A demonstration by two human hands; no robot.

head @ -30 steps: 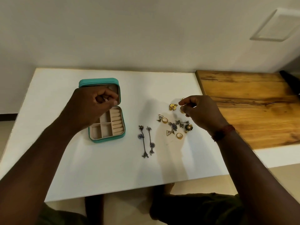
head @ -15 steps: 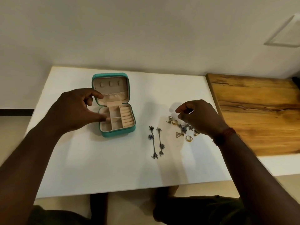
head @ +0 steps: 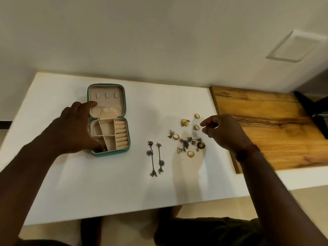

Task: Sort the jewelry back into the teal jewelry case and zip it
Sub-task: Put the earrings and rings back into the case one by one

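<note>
The teal jewelry case [head: 113, 153] lies open on the left of the white table [head: 88, 183], beige lid raised, divided tray in front. My left hand [head: 74, 128] spans its left side: thumb against the lid, fingertips down in the front-left compartment, hiding what is there. Loose jewelry lies to the right: two long silver earrings [head: 156, 158], a gold flower piece [head: 185, 122], gold rings [head: 196, 127], silver triangles [head: 180, 150] and a tangle of dark silver pieces [head: 188, 142]. My right hand [head: 223, 134] hovers just right of the pile, fingers loosely curled, nothing seen between them.
A wooden board [head: 266, 128] lies on the table right of the jewelry, under my right wrist. A dark object [head: 316, 112] sits at its far right edge. A wall runs close behind the table. My knees show below the near edge.
My left hand dropped from above the lid to the case's left side, fingertips now in the front-left compartment. My right hand drew back right, uncovering the gold flower piece and two rings.
</note>
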